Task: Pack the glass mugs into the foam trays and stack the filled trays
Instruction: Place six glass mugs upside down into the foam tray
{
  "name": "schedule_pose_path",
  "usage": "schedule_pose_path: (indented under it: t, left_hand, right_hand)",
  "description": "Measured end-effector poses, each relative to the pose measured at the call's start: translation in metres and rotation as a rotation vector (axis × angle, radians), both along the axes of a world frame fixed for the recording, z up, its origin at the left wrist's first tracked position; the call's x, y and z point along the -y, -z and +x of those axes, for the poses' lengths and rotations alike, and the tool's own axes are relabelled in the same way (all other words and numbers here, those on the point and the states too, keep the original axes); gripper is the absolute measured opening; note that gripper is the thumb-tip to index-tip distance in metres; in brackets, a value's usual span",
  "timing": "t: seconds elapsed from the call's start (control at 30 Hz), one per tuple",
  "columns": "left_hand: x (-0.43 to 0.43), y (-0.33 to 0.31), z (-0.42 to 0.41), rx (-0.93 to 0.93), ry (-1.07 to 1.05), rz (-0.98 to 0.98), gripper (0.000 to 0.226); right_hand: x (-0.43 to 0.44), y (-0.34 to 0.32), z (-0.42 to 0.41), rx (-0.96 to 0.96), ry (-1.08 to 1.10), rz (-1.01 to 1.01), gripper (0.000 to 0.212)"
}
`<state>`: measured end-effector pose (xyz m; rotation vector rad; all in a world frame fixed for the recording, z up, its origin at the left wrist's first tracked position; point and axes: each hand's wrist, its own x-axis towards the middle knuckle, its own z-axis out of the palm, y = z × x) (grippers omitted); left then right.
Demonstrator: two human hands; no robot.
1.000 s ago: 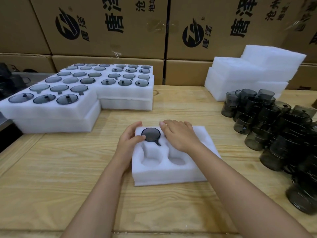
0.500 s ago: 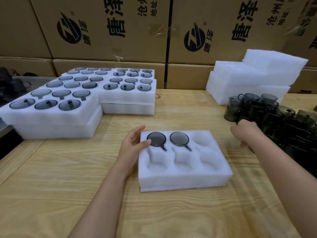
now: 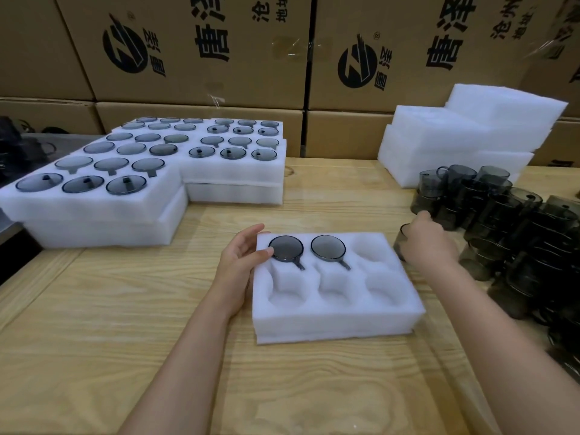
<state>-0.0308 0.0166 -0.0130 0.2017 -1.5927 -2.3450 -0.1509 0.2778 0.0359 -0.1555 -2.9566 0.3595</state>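
Note:
A white foam tray with six pockets lies on the wooden table in front of me. Two smoky glass mugs sit in its far row, one at far left and one in the middle; the other pockets are empty. My left hand rests against the tray's left edge, thumb touching the rim of the left mug. My right hand is just right of the tray, closed around a dark glass mug, which it mostly hides. A crowd of loose grey mugs covers the table at right.
Filled foam trays are stacked in a stepped block at the back left. Empty foam trays are piled at the back right, behind the loose mugs. Printed cardboard boxes wall off the far side of the table.
My right hand left the tray after a second mug went into it, reached to the loose mugs at right, and now comes back toward the tray holding a mug. The left hand stayed put.

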Motion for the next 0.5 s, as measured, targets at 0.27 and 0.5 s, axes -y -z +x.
schedule_pose_path:
  t: [0.27, 0.5]
  left_hand:
    - [-0.002, -0.003, 0.003, -0.005, -0.011, 0.000, 0.054]
    - [-0.021, -0.039, 0.009, -0.148, -0.068, -0.700, 0.065]
  right_hand:
    - [0.009, -0.034, 0.032, -0.113, -0.135, -0.124, 0.013]
    - [0.039, -0.082, 0.076, -0.203, -0.516, -0.328, 0.009]
